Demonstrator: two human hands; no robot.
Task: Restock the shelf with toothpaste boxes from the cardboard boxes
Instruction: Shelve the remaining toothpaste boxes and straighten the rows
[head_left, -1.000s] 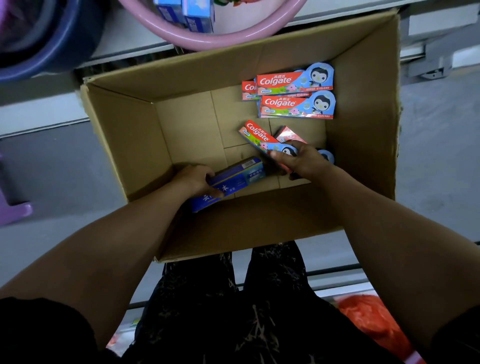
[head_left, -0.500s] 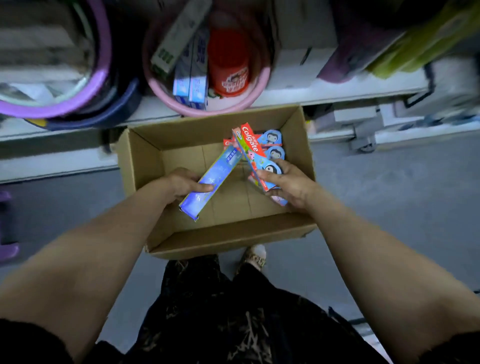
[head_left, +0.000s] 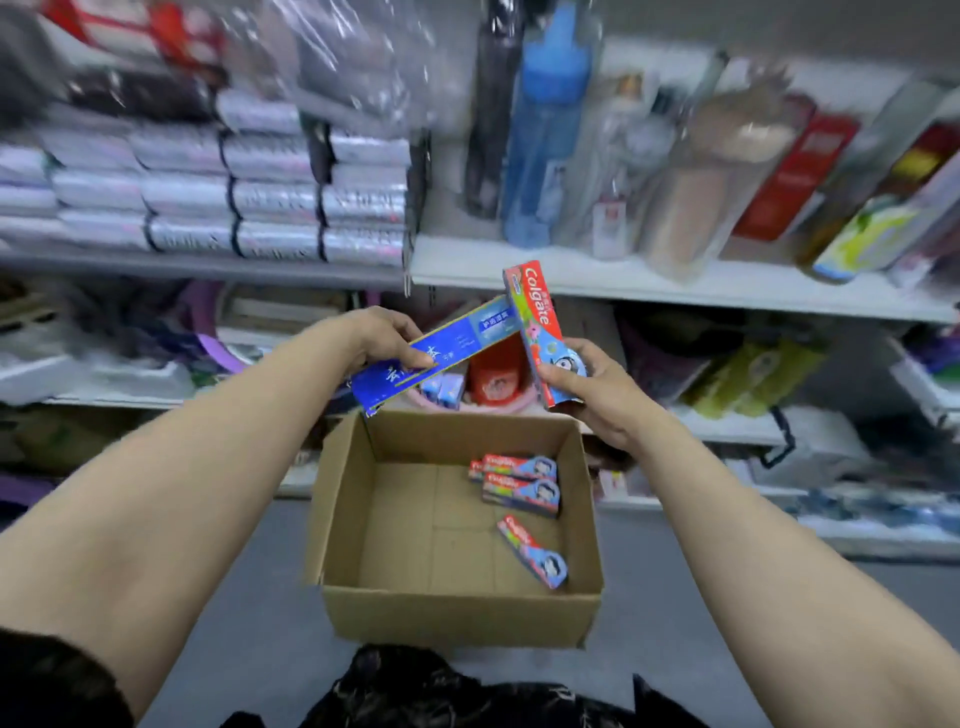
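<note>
left hand (head_left: 382, 338) grips a blue toothpaste box (head_left: 447, 348) near its lower end, thumb on the front face, fingers curled behind. that box is tilted, upper end pointing up and right. right hand (head_left: 587, 384) grips a red colgate box (head_left: 537, 322) by its lower part. it's near upright, leaning slightly left. top end of the blue box meets the colgate box's left edge; cannot tell if they actually touch.

both boxes are held in the air in front of the shelf (head_left: 675, 283), above the cardboard box (head_left: 457, 613), which sits open on the grey floor (head_left: 249, 597).

inside the carton, right side only:
- two stacked-looking colgate packs (head_left: 521, 482) lying flat by the far wall
- one loose colgate pack (head_left: 532, 552) lying diagonal near the front right corner

behind the hands, on a lower shelf level: red container (head_left: 496, 371) and small blue packs (head_left: 449, 387) in a pink basin (head_left: 506, 408). upper level: blue bottle (head_left: 543, 130) among blurred packaged goods. left bay: stacks of silver-wrapped packs (head_left: 234, 197). shelf items are motion-blurred, labels unreadable.
</note>
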